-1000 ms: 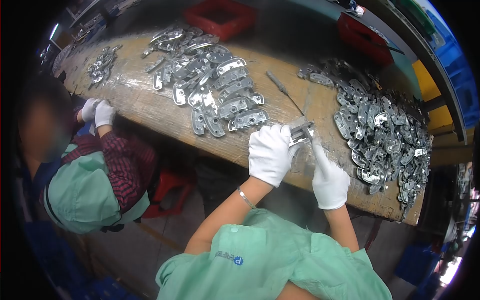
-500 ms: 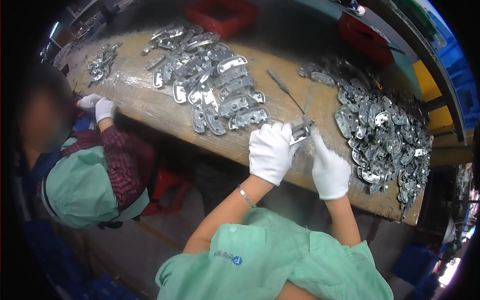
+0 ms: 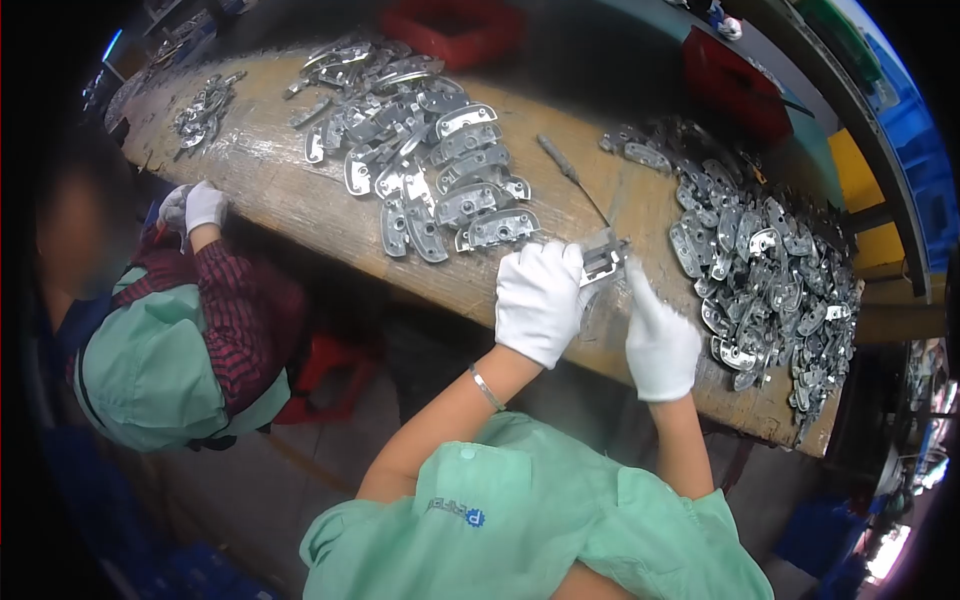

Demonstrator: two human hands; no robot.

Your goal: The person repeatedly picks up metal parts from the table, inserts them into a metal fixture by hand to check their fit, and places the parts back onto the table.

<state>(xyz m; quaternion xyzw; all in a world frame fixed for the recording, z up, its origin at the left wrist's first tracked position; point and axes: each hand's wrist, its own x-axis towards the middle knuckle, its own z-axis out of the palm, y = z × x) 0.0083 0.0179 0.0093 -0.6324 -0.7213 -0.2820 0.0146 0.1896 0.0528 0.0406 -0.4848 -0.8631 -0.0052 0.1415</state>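
Note:
My left hand [image 3: 540,302], in a white glove, is closed around a small silver metal casting [image 3: 601,266] with a rectangular opening, held over the table's near edge. My right hand [image 3: 662,345], gloved too, is at the right side of the casting, index finger stretched toward it and the other fingers curled. Whether anything small is inside that hand is hidden. Just beyond the casting lies a thin tool with a grey handle [image 3: 557,158], its shaft pointing toward my hands. A grey flat piece at the casting's upper edge is too unclear to name.
On the wooden table [image 3: 290,215], a large heap of metal castings [image 3: 765,270] lies to the right. Another pile [image 3: 400,130], partly in a row, lies to the left. Red bins [image 3: 455,35] stand behind. A co-worker's gloved hand [image 3: 206,205] is at the far left.
My right hand has shifted slightly at the casting; my left hand keeps its hold. The co-worker's hands have moved a little. The whole view has shifted slightly.

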